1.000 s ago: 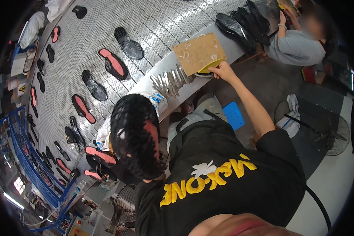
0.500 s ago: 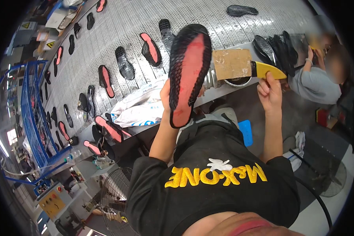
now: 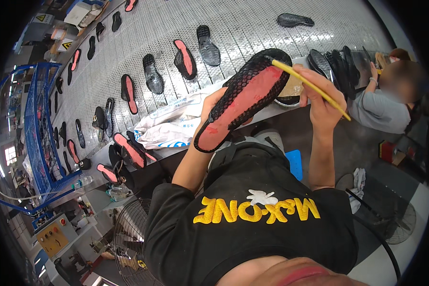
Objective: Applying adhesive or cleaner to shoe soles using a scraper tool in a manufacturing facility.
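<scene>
My left hand (image 3: 215, 102) is wrapped round a black mesh shoe upper (image 3: 243, 102), tilted with its pink bottom facing me and its toe up to the right. Most of those fingers are behind the upper. Pinched in my right hand (image 3: 323, 102) is a yellow-handled brush (image 3: 330, 99), seen edge-on. Its tip meets the black rim of the upper near the toe. Behind the right fingers, a piece of brown cardboard (image 3: 294, 88) partly covers a round pot (image 3: 287, 101). A crumpled white bag (image 3: 174, 125) lies left of the upper.
Across the metal mesh conveyor (image 3: 252, 28) lie several black soles (image 3: 208, 46) and pink-bottomed uppers (image 3: 185, 59). More soles (image 3: 336, 64) are lined up at the right, beside a co-worker in grey (image 3: 381, 107). A floor fan (image 3: 128, 229) stands at lower left.
The upper has tipped over, its toe swinging right toward my right hand. The brush has left the cardboard and turned edge-on, its tip now at the toe. Items on the conveyor have shifted slightly.
</scene>
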A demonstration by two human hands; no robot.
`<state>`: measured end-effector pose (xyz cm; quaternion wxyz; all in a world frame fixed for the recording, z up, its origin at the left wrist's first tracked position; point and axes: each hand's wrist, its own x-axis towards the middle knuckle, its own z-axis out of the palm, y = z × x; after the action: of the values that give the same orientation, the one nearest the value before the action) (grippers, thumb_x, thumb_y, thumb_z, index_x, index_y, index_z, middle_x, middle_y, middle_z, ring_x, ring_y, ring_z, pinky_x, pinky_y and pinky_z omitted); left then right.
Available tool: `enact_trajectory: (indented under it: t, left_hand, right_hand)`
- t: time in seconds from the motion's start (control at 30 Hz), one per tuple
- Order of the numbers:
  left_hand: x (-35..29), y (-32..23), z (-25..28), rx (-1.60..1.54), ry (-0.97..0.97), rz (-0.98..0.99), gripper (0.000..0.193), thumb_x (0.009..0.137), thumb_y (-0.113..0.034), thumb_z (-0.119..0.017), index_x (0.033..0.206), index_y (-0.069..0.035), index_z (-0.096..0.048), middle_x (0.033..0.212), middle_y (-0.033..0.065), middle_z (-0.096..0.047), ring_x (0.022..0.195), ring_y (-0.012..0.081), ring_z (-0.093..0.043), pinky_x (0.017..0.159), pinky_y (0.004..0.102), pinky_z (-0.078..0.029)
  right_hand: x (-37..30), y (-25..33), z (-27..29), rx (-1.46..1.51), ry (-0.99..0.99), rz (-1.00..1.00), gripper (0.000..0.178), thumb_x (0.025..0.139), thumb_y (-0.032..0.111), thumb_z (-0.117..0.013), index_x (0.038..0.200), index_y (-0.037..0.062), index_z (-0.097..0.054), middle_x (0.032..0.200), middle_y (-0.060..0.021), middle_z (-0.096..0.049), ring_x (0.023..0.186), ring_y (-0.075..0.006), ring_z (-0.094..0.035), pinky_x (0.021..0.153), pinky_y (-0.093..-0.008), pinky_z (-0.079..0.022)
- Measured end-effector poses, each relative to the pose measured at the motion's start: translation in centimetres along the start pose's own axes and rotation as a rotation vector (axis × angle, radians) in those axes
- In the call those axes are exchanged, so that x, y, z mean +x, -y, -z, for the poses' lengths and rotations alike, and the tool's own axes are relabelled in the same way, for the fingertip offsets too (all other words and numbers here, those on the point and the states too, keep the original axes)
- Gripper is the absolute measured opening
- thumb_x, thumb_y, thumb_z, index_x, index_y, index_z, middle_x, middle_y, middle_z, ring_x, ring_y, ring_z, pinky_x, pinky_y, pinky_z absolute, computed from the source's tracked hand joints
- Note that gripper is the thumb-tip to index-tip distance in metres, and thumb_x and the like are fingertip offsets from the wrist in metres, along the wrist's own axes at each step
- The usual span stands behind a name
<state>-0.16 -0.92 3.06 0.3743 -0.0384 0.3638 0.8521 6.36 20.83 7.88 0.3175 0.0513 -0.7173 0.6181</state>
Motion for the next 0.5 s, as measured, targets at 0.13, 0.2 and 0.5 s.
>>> enact_trajectory:
  t: [0.13,0.2,0.5]
  left_hand:
    - [-0.3,-0.9,-0.1,0.105,0.044,-0.044,0.026,0.084,-0.003,-0.057,0.108,0.007,-0.056,0.088,0.0142,-0.064,0.067,0.0195,-0.062,0.057,0.0298,-0.051]
    - [-0.3,-1.0,0.1,0.183,0.045,-0.083,0.029,0.081,0.000,-0.061,0.109,0.008,-0.056,0.089,0.0134,-0.064,0.068,0.0181,-0.063,0.058,0.0280,-0.053]
    - [-0.2,-0.9,0.3,0.357,0.207,-0.015,0.035,0.080,-0.009,-0.065,0.111,0.006,-0.058,0.090,0.0088,-0.066,0.076,0.0130,-0.063,0.068,0.0256,-0.053]
  right_hand:
    - [-0.7,-0.8,1.1,-0.107,0.230,0.157,0.018,0.086,0.004,-0.054,0.098,-0.0051,-0.065,0.102,-0.0199,-0.066,0.055,-0.0097,-0.057,0.046,-0.0166,-0.043]
    - [-1.1,-1.0,1.6,0.086,0.248,0.146,0.020,0.088,0.006,-0.052,0.096,-0.0060,-0.066,0.101,-0.0212,-0.066,0.060,-0.0126,-0.062,0.046,-0.0174,-0.044]
    - [-0.3,1.4,1.7,-0.236,0.542,0.343,0.021,0.083,0.014,-0.057,0.090,-0.0041,-0.065,0.096,-0.0239,-0.067,0.081,-0.0274,-0.069,0.068,-0.0286,-0.054]
